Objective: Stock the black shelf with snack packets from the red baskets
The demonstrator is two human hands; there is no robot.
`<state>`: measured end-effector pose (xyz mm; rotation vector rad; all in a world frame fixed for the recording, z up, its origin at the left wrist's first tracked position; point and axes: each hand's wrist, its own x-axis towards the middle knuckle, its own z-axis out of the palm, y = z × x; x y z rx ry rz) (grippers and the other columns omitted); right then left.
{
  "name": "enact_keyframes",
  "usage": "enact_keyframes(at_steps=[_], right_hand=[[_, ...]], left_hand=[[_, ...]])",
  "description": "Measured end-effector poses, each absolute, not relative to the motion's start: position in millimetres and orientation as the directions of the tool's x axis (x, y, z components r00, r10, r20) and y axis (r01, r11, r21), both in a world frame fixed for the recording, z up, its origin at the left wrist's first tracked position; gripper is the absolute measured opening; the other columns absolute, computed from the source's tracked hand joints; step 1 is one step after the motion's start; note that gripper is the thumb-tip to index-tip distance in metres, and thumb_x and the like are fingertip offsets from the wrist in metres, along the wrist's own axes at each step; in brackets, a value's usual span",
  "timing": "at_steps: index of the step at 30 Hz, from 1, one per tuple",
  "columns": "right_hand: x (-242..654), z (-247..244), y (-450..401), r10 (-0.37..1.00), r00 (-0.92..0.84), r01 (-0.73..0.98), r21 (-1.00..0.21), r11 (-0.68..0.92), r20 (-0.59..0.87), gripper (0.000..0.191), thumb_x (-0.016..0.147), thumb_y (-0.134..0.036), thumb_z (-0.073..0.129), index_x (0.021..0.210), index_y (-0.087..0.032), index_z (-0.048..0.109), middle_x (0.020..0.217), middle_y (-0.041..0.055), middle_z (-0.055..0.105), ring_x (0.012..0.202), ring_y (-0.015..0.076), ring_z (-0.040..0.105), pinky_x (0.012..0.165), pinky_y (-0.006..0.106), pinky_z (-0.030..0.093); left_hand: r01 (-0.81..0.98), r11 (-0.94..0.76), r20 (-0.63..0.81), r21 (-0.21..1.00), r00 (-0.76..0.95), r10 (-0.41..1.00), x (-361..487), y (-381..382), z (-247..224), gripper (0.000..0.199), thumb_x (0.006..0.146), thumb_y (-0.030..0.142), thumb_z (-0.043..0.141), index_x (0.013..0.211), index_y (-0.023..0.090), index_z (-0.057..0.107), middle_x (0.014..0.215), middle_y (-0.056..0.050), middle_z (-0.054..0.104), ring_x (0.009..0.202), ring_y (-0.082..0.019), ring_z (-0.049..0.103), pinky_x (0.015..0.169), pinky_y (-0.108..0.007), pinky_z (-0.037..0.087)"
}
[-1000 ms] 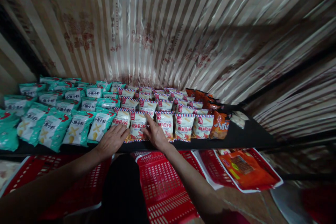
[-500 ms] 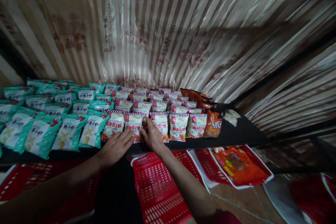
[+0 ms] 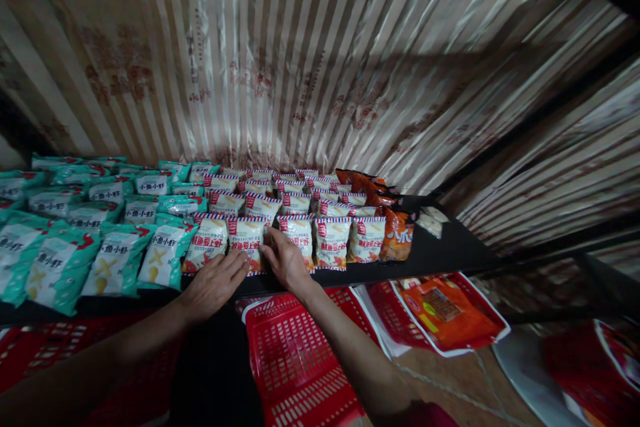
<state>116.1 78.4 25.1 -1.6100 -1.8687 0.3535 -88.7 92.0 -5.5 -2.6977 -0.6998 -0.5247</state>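
In the front row on the black shelf, a white snack bag (image 3: 246, 235) with red lettering stands upright between my two hands. My left hand (image 3: 216, 282) lies with its fingers stretched out against the lower front of this bag and its left neighbour (image 3: 206, 240). At the bag's right edge is my right hand (image 3: 287, 260), thumb and forefinger apart, near the following white bag (image 3: 299, 235). Whether its fingertips press on the bag is hard to make out. More white bags of the same kind stand in rows behind.
Teal snack bags (image 3: 117, 260) fill the left of the black shelf (image 3: 450, 240). Orange bags (image 3: 397, 237) and a small pale packet (image 3: 431, 221) sit at the right. Below are red baskets (image 3: 300, 360), one with an orange package (image 3: 445, 310). Striped sheeting (image 3: 300, 47) hangs behind.
The bag between my hands has shifted left against its neighbour, leaving a gap on its right. My right hand has eased away from its upper edge. The view has turned slightly.
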Motion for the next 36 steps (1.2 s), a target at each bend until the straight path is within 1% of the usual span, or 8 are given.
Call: enact_keyframes(at_steps=[7,11,16,19,24,28,31,36], right_hand=[[141,28,55,0.873,0.189,0.892,-0.451,0.039,0.449,0.034,0.088,-0.028,0.044,0.117,-0.016,0.056,0.115,0.0133,0.056,0.109,0.0228,0.051,0.095,0.04,0.043],[150,10,36,0.85,0.236,0.907,-0.422,-0.017,0.471,0.037,0.087,-0.027,0.044,0.122,-0.014,0.053,0.124,0.0162,0.05,0.117,0.0245,0.046,0.097,0.043,0.042],[150,-7,26,0.856,0.273,0.904,-0.422,-0.072,0.439,0.043,0.087,-0.026,0.044,0.129,-0.015,0.046,0.135,0.0182,0.042,0.128,0.0272,0.038,0.099,0.048,0.04],[148,-8,27,0.861,0.295,0.896,-0.432,-0.099,0.415,0.045,0.088,-0.026,0.043,0.132,-0.016,0.042,0.138,0.0169,0.039,0.13,0.0269,0.035,0.1,0.047,0.039],[144,-8,28,0.861,0.354,0.888,-0.421,-0.186,0.366,0.051,0.087,-0.029,0.044,0.135,-0.015,0.036,0.138,0.0183,0.04,0.126,0.0277,0.041,0.098,0.045,0.041],[143,-10,30,0.866,0.348,0.894,-0.404,-0.192,0.359,0.053,0.086,-0.027,0.045,0.136,-0.012,0.034,0.134,0.019,0.044,0.123,0.0275,0.044,0.097,0.045,0.04],[144,-10,32,0.859,0.358,0.878,-0.445,-0.176,0.365,0.058,0.085,-0.026,0.047,0.138,-0.014,0.03,0.13,0.0174,0.048,0.117,0.0266,0.049,0.095,0.044,0.041],[145,-10,35,0.853,0.389,0.833,-0.528,-0.165,0.347,0.061,0.084,-0.026,0.047,0.14,-0.016,0.026,0.112,0.015,0.055,0.1,0.0248,0.056,0.085,0.04,0.046]], left_hand=[[0.482,-0.862,0.425,-0.158,0.821,0.381,-82,86,6,0.033,0.085,0.009,0.041,0.114,0.015,0.057,0.12,-0.011,0.058,0.114,-0.024,0.05,0.091,-0.036,0.043],[0.447,-0.893,0.385,-0.048,0.833,0.397,-65,78,6,0.036,0.084,0.007,0.041,0.116,0.014,0.054,0.123,-0.013,0.056,0.113,-0.023,0.052,0.09,-0.036,0.047],[0.464,-0.876,0.331,0.133,0.812,0.48,-30,62,4,0.044,0.081,0.004,0.038,0.124,0.011,0.046,0.136,-0.018,0.043,0.116,-0.024,0.051,0.092,-0.036,0.048],[0.445,-0.87,0.325,0.214,0.807,0.493,-11,54,4,0.044,0.079,0.003,0.041,0.123,0.009,0.046,0.137,-0.02,0.041,0.12,-0.025,0.048,0.094,-0.036,0.047],[0.432,-0.851,0.31,0.298,0.8,0.515,4,51,-7,0.036,0.079,0.004,0.04,0.114,0.006,0.052,0.131,-0.019,0.048,0.131,-0.025,0.036,0.103,-0.038,0.041],[0.457,-0.837,0.337,0.3,0.77,0.542,5,53,-15,0.034,0.08,0.004,0.04,0.111,0.004,0.054,0.128,-0.021,0.05,0.13,-0.026,0.036,0.104,-0.039,0.04],[0.459,-0.833,0.35,0.307,0.76,0.548,4,51,-17,0.034,0.08,0.004,0.04,0.11,0.004,0.055,0.128,-0.021,0.05,0.129,-0.026,0.038,0.103,-0.038,0.041],[0.466,-0.829,0.33,0.31,0.765,0.553,-1,48,-17,0.031,0.079,0.003,0.041,0.107,0.004,0.056,0.133,-0.022,0.045,0.132,-0.027,0.033,0.105,-0.04,0.039]])
